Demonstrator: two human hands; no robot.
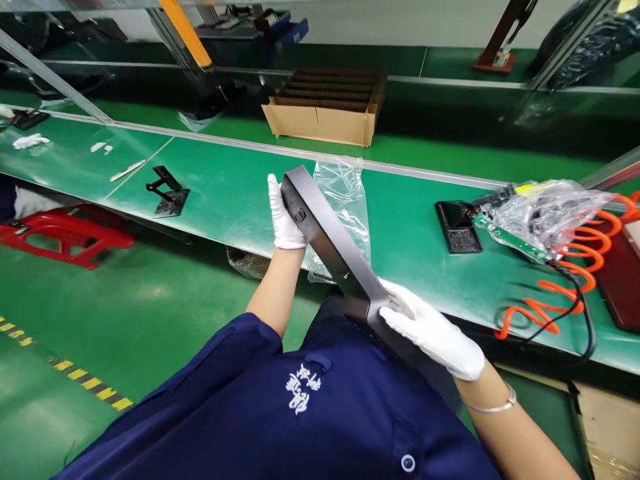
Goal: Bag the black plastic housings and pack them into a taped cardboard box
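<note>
A long dark grey device housing [335,237] is held tilted in front of my body, its far end up over the bench edge. My left hand [286,217], in a white glove, grips the far end from the left side, close to a small port or button in the side face. Lower down, my right hand [425,323], also gloved in white, is closed around the near part. The housing's lower end lies partly hidden behind my right hand and against my dark blue clothing. Behind it, a clear plastic bag [345,200] lies flat on the green bench.
A cardboard box with dividers [323,123] stands past the bench rail. A small black stand [167,193] and a pen [127,171] lie at left. On the right are a black tray [457,230], a plastic-wrapped bundle [545,210] and an orange coiled hose [580,260]. A red stool [65,237] stands below left.
</note>
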